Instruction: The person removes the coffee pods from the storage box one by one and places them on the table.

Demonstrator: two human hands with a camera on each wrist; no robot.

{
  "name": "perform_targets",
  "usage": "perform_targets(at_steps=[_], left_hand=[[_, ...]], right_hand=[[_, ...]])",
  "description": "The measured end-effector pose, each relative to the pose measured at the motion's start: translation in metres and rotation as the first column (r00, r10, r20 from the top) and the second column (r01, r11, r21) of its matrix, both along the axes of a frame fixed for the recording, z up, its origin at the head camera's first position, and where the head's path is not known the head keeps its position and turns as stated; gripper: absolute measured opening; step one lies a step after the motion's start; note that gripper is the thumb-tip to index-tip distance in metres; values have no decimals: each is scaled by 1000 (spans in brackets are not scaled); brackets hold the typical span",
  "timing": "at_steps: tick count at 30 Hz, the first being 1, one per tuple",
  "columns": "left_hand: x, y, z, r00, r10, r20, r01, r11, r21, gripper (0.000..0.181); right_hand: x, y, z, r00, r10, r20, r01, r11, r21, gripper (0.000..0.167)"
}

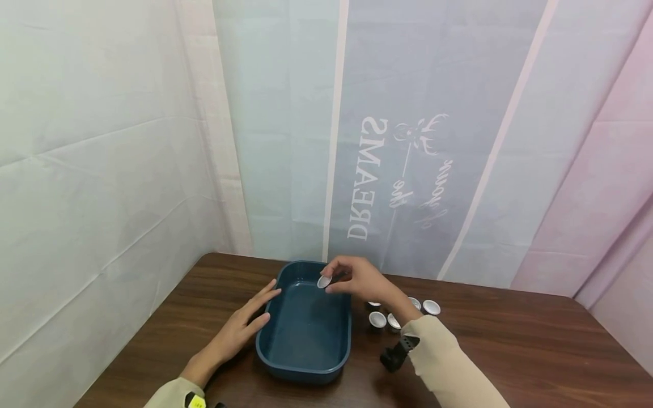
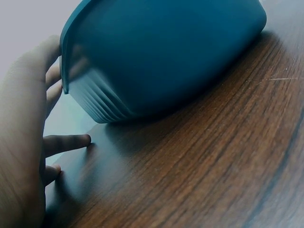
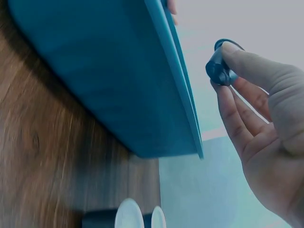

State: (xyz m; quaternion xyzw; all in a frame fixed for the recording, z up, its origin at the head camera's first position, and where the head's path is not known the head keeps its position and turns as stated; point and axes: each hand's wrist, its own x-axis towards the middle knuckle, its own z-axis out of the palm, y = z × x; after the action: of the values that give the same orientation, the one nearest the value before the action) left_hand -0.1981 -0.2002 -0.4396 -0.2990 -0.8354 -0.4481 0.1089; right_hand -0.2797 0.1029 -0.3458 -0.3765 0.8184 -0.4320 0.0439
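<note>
A dark blue rectangular bin [image 1: 306, 340] stands on the table, its inside bare in the head view. My right hand [image 1: 363, 277] pinches a small coffee capsule [image 1: 323, 281] between thumb and fingers, over the bin's far right corner. In the right wrist view the capsule [image 3: 219, 66] shows a dark cup body, held above the level of the bin's rim [image 3: 178, 71]. My left hand [image 1: 237, 328] lies along the bin's left side with fingers extended. Seen from the left wrist, some fingers [image 2: 53, 78] touch the rim while two others reach down to the tabletop.
Several more capsules [image 1: 377, 319] with pale lids stand right of the bin, some partly hidden under my right forearm. The brown wooden table [image 1: 510, 340] extends to the right. A printed curtain [image 1: 285, 141] hangs behind the table's far edge.
</note>
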Motion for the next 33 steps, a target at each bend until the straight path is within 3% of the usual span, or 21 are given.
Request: perform_targets(at_steps=[4,12,21,33], left_hand=[[0,0,1,1000,-8,-6,9,1000,4,50],[0,0,1,1000,-17,-1,17,1000,4,48],[1,0,1,1000,-18,-5,18,1000,2,48],[1,0,1,1000,-20,-8,20,1000,-2,49]], right_hand=[[5,12,3,1000,-3,13,4,999,-53,21],[31,36,26,998,-50,43,55,990,-129,19],[26,80,3,989,-144,18,144,967,-210,19],[43,132,-10,973,-231,-5,223,945,-241,20]])
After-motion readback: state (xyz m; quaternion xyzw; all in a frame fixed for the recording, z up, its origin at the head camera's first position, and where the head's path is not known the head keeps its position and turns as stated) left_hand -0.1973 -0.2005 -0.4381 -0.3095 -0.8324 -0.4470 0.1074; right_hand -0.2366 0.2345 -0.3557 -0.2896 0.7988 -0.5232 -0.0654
